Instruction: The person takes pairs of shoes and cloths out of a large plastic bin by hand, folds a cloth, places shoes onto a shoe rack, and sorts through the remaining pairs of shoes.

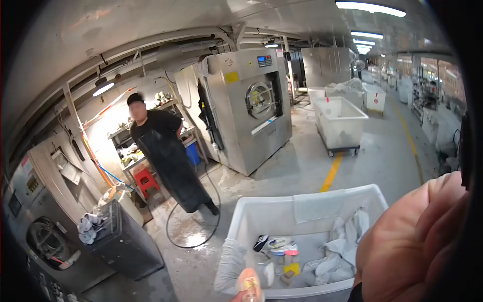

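At the bottom edge, my left hand (237,298) is just visible, closed on a pale orange shoe (249,283) with light laces, held over the near rim of a white tub cart (307,194). Inside the cart lie several shoes (283,245), small blocks, a yellow piece (291,269) and crumpled white cloths (334,259). My right hand (412,241) is raised very close to the camera on the right. Its fingers look curled; the fingertips and anything in them are hidden.
A person (168,151) in a dark apron stands left of the cart, near a hose (169,229) looped on the wet floor. A large washing machine (246,110), another white cart (342,123), a dark bin (126,241) and a red stool (146,182) stand around.
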Demonstrator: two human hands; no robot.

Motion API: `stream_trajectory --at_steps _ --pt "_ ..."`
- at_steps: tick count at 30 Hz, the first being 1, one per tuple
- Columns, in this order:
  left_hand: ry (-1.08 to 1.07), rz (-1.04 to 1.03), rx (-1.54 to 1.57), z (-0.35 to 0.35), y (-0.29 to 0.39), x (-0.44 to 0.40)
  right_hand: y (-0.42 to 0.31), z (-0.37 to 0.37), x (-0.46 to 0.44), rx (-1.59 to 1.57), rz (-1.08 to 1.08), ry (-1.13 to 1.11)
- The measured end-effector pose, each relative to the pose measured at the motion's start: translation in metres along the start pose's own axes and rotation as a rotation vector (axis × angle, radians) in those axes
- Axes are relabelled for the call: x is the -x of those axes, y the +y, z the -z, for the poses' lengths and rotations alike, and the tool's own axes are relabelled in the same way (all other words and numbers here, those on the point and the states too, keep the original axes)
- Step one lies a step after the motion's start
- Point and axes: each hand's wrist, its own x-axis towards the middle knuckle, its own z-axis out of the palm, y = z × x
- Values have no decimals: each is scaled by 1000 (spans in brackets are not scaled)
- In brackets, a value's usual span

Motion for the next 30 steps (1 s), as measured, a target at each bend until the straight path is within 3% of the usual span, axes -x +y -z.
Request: stream_trajectory --at_steps 3,4,5,11,14,16,18,21,24,30 --pt "19 4 -10 20 -24 -5 17 -2 0 -22 9 16" --pt "-62 55 -3 20 -17 -4 18 -3 0 -2 15 13" --pt "-12 97 4 1 -2 10 20 -6 -2 10 21 15" --pt "-125 44 129 16 -10 10 18 -12 -21 20 100 70" --pt "23 -99 135 8 -12 2 6 -13 -28 18 121 54" --pt "-43 -28 122 2 3 17 -2 -16 -42 14 118 34" --pt "-113 20 134 8 -3 9 -15 -22 -53 14 79 -58" --pt "-30 -8 119 3 -3 16 -34 -35 -77 39 -17 -352" --pt "-51 -15 128 14 -16 3 -23 -53 -83 4 95 -478" --pt "28 -36 63 5 -8 3 -16 -47 -61 -400 101 -434"
